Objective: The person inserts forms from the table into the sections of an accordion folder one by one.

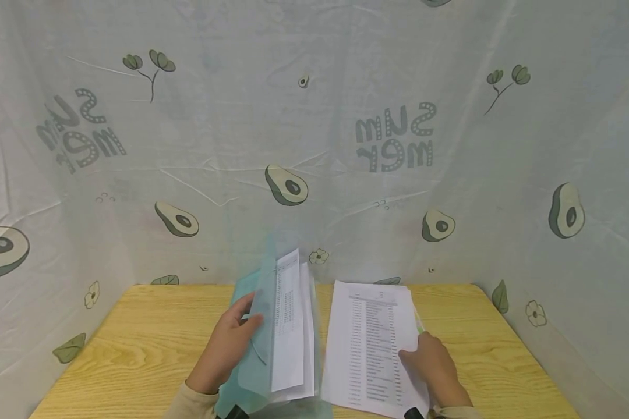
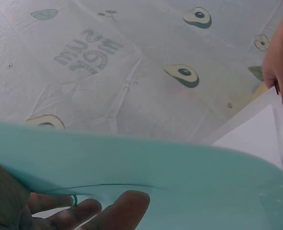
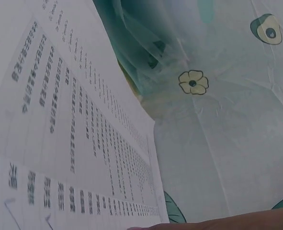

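A translucent teal folder point(image 1: 257, 355) stands partly opened left of the table's middle, with white printed sheets point(image 1: 288, 331) inside. My left hand point(image 1: 225, 349) grips its raised cover at the left side; the left wrist view shows the thumb and fingers at the teal cover point(image 2: 203, 177). To the right lies a stack of printed papers point(image 1: 374, 349), its top sheet covered in rows of text. My right hand point(image 1: 432, 364) holds the stack's right edge, thumb on top and the other fingers mostly hidden. Printed columns on the sheet point(image 3: 84, 124) fill the right wrist view.
A wooden table point(image 1: 152, 331) carries the folder and papers. Behind it and at both sides hangs a pale curtain point(image 1: 230, 116) with avocado prints. A thin yellow-green strip point(image 1: 419, 322) shows at the right edge of the paper stack.
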Demonstrator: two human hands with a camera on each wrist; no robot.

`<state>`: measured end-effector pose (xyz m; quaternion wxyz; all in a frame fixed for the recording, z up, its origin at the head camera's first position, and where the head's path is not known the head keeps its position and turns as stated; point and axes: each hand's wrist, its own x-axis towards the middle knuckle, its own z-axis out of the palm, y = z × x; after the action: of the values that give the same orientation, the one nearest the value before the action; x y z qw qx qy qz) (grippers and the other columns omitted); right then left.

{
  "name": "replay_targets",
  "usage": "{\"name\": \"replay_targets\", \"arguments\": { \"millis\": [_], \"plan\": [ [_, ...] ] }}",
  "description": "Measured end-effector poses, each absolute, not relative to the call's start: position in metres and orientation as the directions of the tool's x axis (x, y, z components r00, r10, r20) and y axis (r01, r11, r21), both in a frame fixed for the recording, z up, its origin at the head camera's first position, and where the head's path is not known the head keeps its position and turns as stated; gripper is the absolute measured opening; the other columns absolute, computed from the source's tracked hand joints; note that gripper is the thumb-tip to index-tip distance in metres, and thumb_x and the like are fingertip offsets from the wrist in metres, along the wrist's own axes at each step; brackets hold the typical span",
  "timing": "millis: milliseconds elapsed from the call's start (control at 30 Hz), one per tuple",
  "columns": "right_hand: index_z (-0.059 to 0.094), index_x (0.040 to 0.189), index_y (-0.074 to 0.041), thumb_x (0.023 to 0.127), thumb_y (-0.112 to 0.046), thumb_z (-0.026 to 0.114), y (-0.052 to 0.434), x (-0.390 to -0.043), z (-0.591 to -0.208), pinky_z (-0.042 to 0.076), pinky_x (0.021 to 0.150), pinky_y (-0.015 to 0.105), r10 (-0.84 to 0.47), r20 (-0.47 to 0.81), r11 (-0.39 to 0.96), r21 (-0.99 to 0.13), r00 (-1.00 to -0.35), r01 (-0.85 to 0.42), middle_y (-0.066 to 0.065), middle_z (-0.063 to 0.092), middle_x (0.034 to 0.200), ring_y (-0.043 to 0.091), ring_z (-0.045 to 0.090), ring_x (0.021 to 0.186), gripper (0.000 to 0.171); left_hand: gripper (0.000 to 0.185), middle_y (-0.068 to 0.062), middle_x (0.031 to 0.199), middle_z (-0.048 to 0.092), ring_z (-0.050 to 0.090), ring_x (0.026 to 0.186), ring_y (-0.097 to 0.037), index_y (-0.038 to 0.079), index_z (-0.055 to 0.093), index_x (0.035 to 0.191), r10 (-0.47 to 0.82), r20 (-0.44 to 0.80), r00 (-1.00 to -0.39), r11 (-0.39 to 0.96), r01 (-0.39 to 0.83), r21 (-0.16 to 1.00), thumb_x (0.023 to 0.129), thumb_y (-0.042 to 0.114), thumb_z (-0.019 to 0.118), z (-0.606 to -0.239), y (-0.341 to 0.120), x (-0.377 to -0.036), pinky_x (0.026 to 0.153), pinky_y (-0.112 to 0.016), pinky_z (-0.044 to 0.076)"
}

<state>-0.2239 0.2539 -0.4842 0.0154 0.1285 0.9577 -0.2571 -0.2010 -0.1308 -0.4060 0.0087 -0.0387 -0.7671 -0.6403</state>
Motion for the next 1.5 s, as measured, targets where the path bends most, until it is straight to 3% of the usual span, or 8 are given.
{"name": "replay_targets", "arguments": {
  "millis": [100,233,333,433,700,867,1100,1500],
  "plan": [
    [0.058,0.114,0.019,0.089,-0.018,0.073,0.253,-0.225,-0.485,0.052,0.080,0.053,0.222,-0.076,0.835,-0.499,-0.972,0.229,0.028,0.066,0.102,0.036,0.065,0.089,0.048,0.051,-0.018,0.145,0.053,0.062,0.118,-0.031,0.006,0.044,0.155,0.047,0.061,-0.997,0.176,0.068,0.982,0.105,0.008,0.054,-0.406,-0.131,-0.201,0.089,-0.044,0.056],
    [0.059,0.116,0.019,0.093,-0.014,0.067,0.251,-0.225,-0.486,0.052,0.083,0.053,0.207,-0.057,0.824,-0.528,-0.977,0.205,0.030,0.067,0.106,0.039,0.066,0.094,0.041,0.051,-0.018,0.145,0.053,0.062,0.118,-0.031,0.006,0.044,0.155,0.052,0.062,-0.997,0.171,0.070,0.983,0.105,0.008,0.054,-0.406,-0.131,-0.201,0.089,-0.044,0.056],
    [0.063,0.109,0.014,0.096,-0.014,0.063,0.249,-0.225,-0.486,0.052,0.073,0.045,0.204,-0.033,0.812,-0.552,-0.978,0.188,0.022,0.067,0.094,0.032,0.064,0.083,0.030,0.051,-0.018,0.145,0.053,0.062,0.117,-0.031,0.006,0.044,0.154,0.055,0.066,-0.996,0.167,0.074,0.983,0.105,0.008,0.055,-0.406,-0.131,-0.201,0.088,-0.044,0.056],
    [0.065,0.103,0.006,0.101,-0.017,0.059,0.248,-0.225,-0.483,0.043,0.061,0.035,0.216,0.018,0.808,-0.565,-0.976,0.168,0.009,0.062,0.080,0.021,0.056,0.070,0.024,0.051,-0.018,0.145,0.054,0.062,0.117,-0.031,0.006,0.044,0.154,0.054,0.070,-0.996,0.165,0.078,0.983,0.105,0.008,0.055,-0.406,-0.132,-0.201,0.089,-0.043,0.056],
    [0.064,0.129,0.008,0.108,-0.021,0.051,0.250,-0.224,-0.478,0.042,0.059,0.033,0.255,0.123,0.786,-0.603,-0.959,0.132,0.006,0.068,0.080,0.017,0.057,0.065,0.038,0.050,-0.018,0.144,0.054,0.062,0.117,-0.031,0.006,0.045,0.154,0.061,0.074,-0.995,0.157,0.082,0.984,0.105,0.008,0.055,-0.406,-0.133,-0.202,0.088,-0.044,0.056],
    [0.063,0.130,0.009,0.109,-0.022,0.050,0.253,-0.225,-0.478,0.047,0.060,0.031,0.267,0.119,0.726,-0.677,-0.956,0.118,0.011,0.071,0.088,0.016,0.061,0.069,0.040,0.050,-0.018,0.143,0.054,0.063,0.116,-0.031,0.006,0.045,0.154,0.059,0.073,-0.996,0.150,0.081,0.985,0.105,0.008,0.055,-0.406,-0.133,-0.201,0.088,-0.043,0.056],
    [0.067,0.125,0.011,0.109,-0.022,0.052,0.256,-0.224,-0.472,0.048,0.055,0.029,0.289,0.113,0.638,-0.764,-0.951,0.103,0.009,0.069,0.079,0.017,0.061,0.064,0.039,0.050,-0.021,0.142,0.053,0.062,0.117,-0.032,0.002,0.043,0.154,0.072,0.103,-0.992,0.133,0.112,0.985,0.105,0.008,0.054,-0.405,-0.135,-0.198,0.087,-0.046,0.056],
    [0.064,0.129,0.012,0.109,-0.029,0.053,0.262,-0.222,-0.465,0.049,0.059,0.028,0.316,0.097,0.590,-0.799,-0.944,0.116,0.015,0.073,0.089,0.016,0.063,0.069,0.047,0.051,-0.020,0.143,0.053,0.062,0.118,-0.032,0.003,0.042,0.155,0.067,0.089,-0.994,0.146,0.098,0.984,0.105,0.008,0.054,-0.404,-0.134,-0.199,0.089,-0.045,0.056]
  ]
}}
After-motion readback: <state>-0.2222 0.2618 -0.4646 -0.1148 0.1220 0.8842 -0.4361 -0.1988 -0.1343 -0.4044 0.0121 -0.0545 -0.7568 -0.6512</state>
